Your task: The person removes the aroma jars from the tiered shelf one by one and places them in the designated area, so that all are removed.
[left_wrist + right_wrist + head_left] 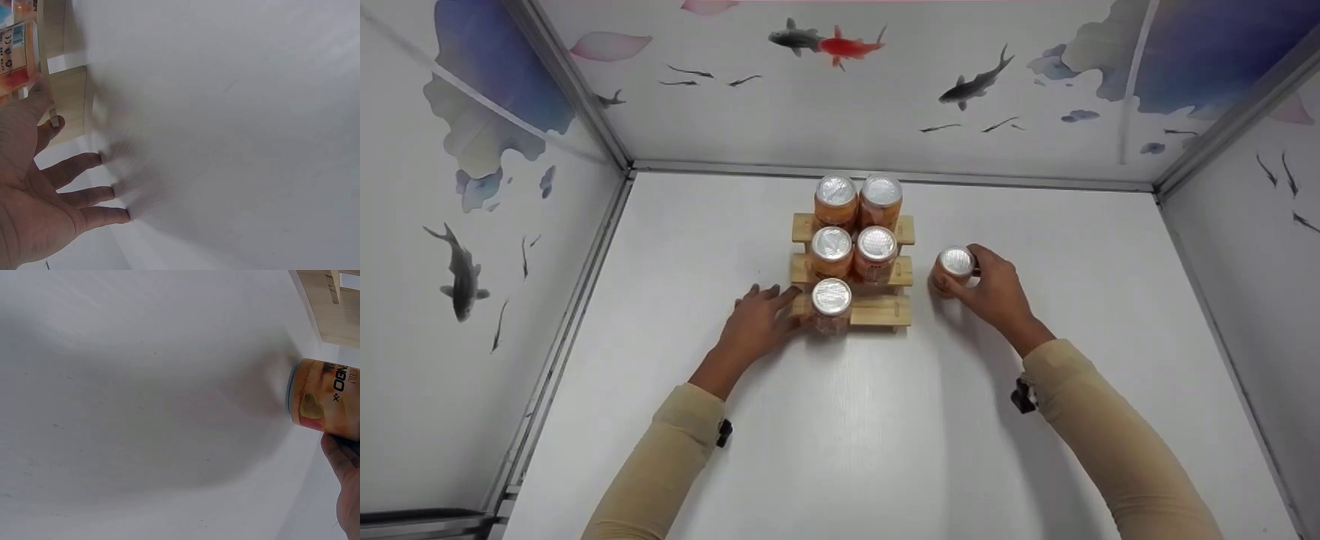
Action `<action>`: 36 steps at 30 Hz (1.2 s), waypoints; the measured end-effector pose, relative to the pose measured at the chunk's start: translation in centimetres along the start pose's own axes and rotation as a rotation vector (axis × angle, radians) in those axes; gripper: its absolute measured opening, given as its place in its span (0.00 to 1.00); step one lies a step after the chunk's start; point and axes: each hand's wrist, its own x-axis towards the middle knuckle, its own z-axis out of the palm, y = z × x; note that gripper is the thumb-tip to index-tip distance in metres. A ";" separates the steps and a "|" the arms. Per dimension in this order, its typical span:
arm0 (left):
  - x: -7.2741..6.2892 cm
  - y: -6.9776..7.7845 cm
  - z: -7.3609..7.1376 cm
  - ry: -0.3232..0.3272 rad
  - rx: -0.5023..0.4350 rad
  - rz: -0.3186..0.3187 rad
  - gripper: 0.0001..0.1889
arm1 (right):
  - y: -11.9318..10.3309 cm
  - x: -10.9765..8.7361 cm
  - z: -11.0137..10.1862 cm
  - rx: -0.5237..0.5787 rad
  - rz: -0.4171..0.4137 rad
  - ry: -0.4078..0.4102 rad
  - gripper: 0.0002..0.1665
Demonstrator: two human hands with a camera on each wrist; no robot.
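A three-step wooden rack (pixel 880 310) bears several orange-labelled cans with silver tops. Two stand on the back step, two on the middle step, and a single can (pixel 832 298) is at the left of the front step. My left hand (pixel 755 324) is at the rack's front left end. In the left wrist view, thumb and index finger pinch the slat's end, while the other fingers reach down to the tabletop. To the right of the rack, my right hand (pixel 996 289) grips another can (pixel 323 396), upright at the tabletop; whether its base touches is hard to tell.
The white tabletop (pixel 840 442) is bounded by a metal-framed back wall (pixel 877 112) and side walls printed with fish and lotus shapes. Small dark devices (pixel 1024 396) are strapped at both wrists.
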 end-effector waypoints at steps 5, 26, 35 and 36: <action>0.0 0.1 0.0 -0.008 -0.005 -0.004 0.32 | -0.1 0.0 0.0 0.001 0.009 -0.011 0.37; -0.1 0.1 -0.5 -0.024 -0.055 -0.005 0.35 | -0.9 -0.2 -0.9 -0.162 0.031 -0.044 0.48; 0.0 0.0 -0.3 -0.003 -0.071 0.007 0.35 | -3.1 -0.6 -1.6 -0.187 -0.009 -0.005 0.51; 0.0 0.0 -0.3 -0.003 -0.070 0.008 0.35 | -3.3 -0.6 -1.7 -0.190 -0.013 -0.003 0.51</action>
